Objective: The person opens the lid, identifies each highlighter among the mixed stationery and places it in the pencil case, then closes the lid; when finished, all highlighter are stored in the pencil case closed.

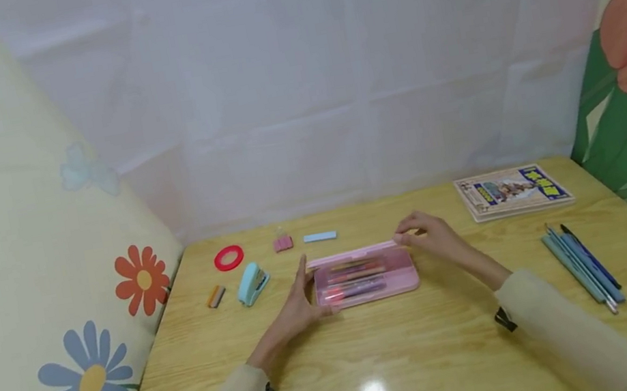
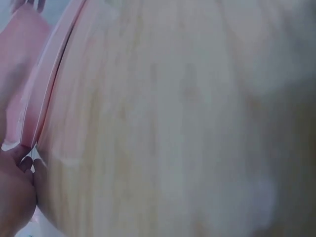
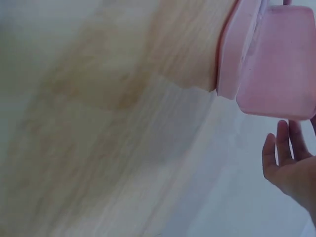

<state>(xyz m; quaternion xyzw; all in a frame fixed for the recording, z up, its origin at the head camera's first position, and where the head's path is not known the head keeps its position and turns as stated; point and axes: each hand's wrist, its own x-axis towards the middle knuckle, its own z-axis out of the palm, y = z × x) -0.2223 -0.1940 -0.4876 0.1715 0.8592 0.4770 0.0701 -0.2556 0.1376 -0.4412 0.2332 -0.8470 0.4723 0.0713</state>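
A pink pencil case (image 1: 404,276) lies in the middle of the table, its lid (image 1: 354,253) tilted up along the far side. Several pens (image 1: 355,280) lie inside. My left hand (image 1: 297,310) holds the case's left end, thumb at the near corner and a finger at the far one. With thumb and index finger my right hand (image 1: 437,238) pinches the lid's right corner. In the right wrist view, the raised lid (image 3: 279,61) stands over the case body, with the other fingers (image 3: 284,148) loosely bent below its edge.
Left of the case are a light-blue stapler (image 1: 252,284), a red ring of tape (image 1: 228,258) and a small orange-and-grey piece (image 1: 216,297). Behind lie a pink binder clip (image 1: 283,243) and a blue strip (image 1: 320,236). A book (image 1: 513,191) and several pens (image 1: 584,268) are at right.
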